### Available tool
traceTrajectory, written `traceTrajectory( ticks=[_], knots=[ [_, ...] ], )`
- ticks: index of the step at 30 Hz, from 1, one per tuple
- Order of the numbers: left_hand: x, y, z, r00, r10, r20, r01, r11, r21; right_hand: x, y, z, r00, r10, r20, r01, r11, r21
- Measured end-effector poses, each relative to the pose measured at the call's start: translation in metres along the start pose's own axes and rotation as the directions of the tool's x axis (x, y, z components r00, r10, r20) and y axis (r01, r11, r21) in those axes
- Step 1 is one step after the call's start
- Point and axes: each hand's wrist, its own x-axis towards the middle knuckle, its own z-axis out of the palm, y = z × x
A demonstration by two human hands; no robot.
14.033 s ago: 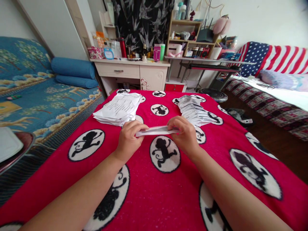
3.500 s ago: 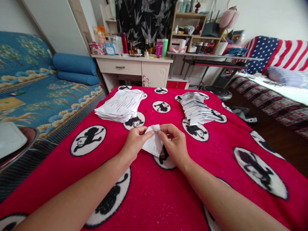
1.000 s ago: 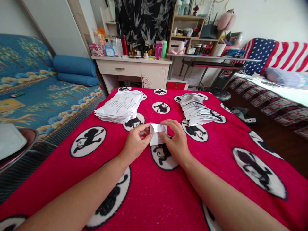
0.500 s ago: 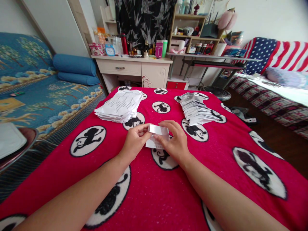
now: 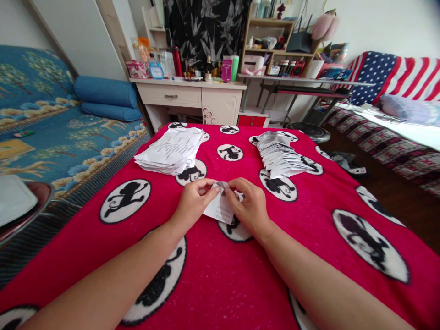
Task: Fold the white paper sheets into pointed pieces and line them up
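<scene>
Between my two hands is a small folded sheet of white paper [image 5: 219, 208] with faint print on it, tilted, over the middle of the red cloth [image 5: 220, 270]. My left hand [image 5: 195, 199] pinches its upper left edge between thumb and fingers. My right hand [image 5: 249, 204] grips the upper right edge, thumb pressed on the paper near the left thumb. The fingertips hide part of the top edge. Beyond my left hand lies a stack of printed sheets [image 5: 172, 149]. Past my right hand, a fanned pile of folded papers [image 5: 280, 155] rests on the cloth.
The cloth carries black monkey figures in white ovals. A blue sofa [image 5: 65, 137] runs along the left, with a tray [image 5: 15, 201] near me. At the back stand a white desk [image 5: 185, 96] and a shelf [image 5: 268, 41]; a bed [image 5: 395, 142] is on the right.
The paper has turned and its lower corner now points down toward me. Its upper flap is folded into a point, and my thumbs have come closer together at the top.
</scene>
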Motion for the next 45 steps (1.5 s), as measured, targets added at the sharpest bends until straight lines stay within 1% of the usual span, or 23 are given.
traceTrajectory(
  ticks=[3, 7, 9, 12, 17, 20, 23, 26, 30, 33, 35, 38, 40, 43, 45],
  knots=[
    [0.001, -0.001, -0.001, 1.000, -0.025, -0.011, 0.026, 1.000, 0.007, -0.001, -0.001, 0.002, 1.000, 0.011, 0.003, -0.011, 0.999, 0.037],
    [0.003, -0.004, -0.001, 0.999, -0.033, -0.011, 0.033, 0.998, 0.049, -0.002, 0.000, 0.005, 0.995, 0.102, 0.004, -0.102, 0.990, 0.100],
    [0.004, -0.006, -0.001, 1.000, -0.018, -0.017, 0.019, 0.998, 0.061, -0.002, 0.000, 0.005, 0.992, 0.125, 0.007, -0.125, 0.983, 0.131],
    [0.006, -0.008, -0.002, 0.999, 0.002, -0.033, 0.001, 0.998, 0.069, -0.002, -0.002, 0.005, 0.996, 0.090, -0.003, -0.089, 0.984, 0.155],
    [0.006, -0.007, -0.003, 0.999, 0.015, -0.044, -0.013, 0.999, 0.050, -0.002, -0.004, 0.004, 1.000, 0.002, 0.004, -0.002, 0.992, 0.126],
    [0.005, -0.003, -0.003, 1.000, -0.001, -0.026, 0.001, 1.000, -0.002, -0.002, -0.003, 0.003, 0.999, -0.035, 0.008, 0.034, 0.993, 0.114],
    [0.004, 0.001, -0.002, 0.999, -0.027, -0.040, 0.025, 0.999, -0.045, -0.002, -0.003, 0.002, 0.999, -0.037, 0.025, 0.033, 0.990, 0.137],
    [0.003, 0.004, -0.002, 0.996, -0.072, -0.047, 0.068, 0.994, -0.081, -0.001, -0.002, 0.002, 0.999, 0.002, 0.034, -0.009, 0.982, 0.191],
    [0.001, 0.007, -0.002, 0.990, -0.138, -0.015, 0.134, 0.977, -0.165, 0.001, 0.001, 0.005, 0.997, 0.074, 0.004, -0.073, 0.972, 0.222],
    [0.000, 0.009, -0.002, 0.986, -0.166, 0.007, 0.163, 0.964, -0.210, 0.001, 0.003, 0.007, 0.992, 0.130, 0.005, -0.127, 0.965, 0.229],
    [0.000, 0.008, -0.002, 0.990, -0.140, 0.017, 0.141, 0.972, -0.185, 0.001, 0.004, 0.008, 0.985, 0.171, 0.001, -0.166, 0.957, 0.239],
    [0.002, 0.005, -0.003, 0.996, -0.086, 0.028, 0.088, 0.990, -0.106, 0.000, 0.006, 0.009, 0.975, 0.222, 0.018, -0.219, 0.940, 0.260],
    [0.005, 0.004, -0.006, 0.998, -0.057, 0.033, 0.058, 0.997, -0.053, -0.001, 0.007, 0.010, 0.969, 0.238, 0.066, -0.247, 0.927, 0.281],
    [0.009, 0.005, -0.010, 0.999, 0.000, 0.035, -0.001, 1.000, 0.028, -0.002, 0.007, 0.011, 0.962, 0.231, 0.146, -0.267, 0.913, 0.309],
    [0.012, 0.006, -0.012, 0.999, 0.033, 0.032, -0.034, 0.999, 0.035, -0.002, 0.007, 0.012, 0.959, 0.230, 0.163, -0.272, 0.907, 0.320]
  ],
)
